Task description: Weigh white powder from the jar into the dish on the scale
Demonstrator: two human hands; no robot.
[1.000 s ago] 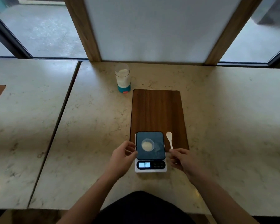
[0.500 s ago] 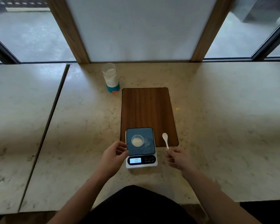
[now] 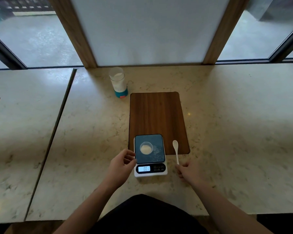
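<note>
A white scale (image 3: 150, 173) with a dark platform stands at the near end of a wooden board (image 3: 156, 114). On the platform sits a small clear dish (image 3: 146, 148) with white powder in it, and the display is lit. An open jar (image 3: 118, 81) of white powder with a teal base stands upright at the far left of the board. A white spoon (image 3: 176, 149) lies flat to the right of the scale. My left hand (image 3: 122, 163) is loosely curled at the scale's left edge and holds nothing. My right hand (image 3: 188, 171) rests just below the spoon's handle tip, not closed around it.
The marble table (image 3: 235, 132) ends at a wall and windows behind the jar. A seam (image 3: 57, 125) separates it from a second table on the left. A little powder is scattered on the scale platform right of the dish.
The head view has shifted a little. Both hands stay beside the scale, and the spoon, dish and jar have not moved.
</note>
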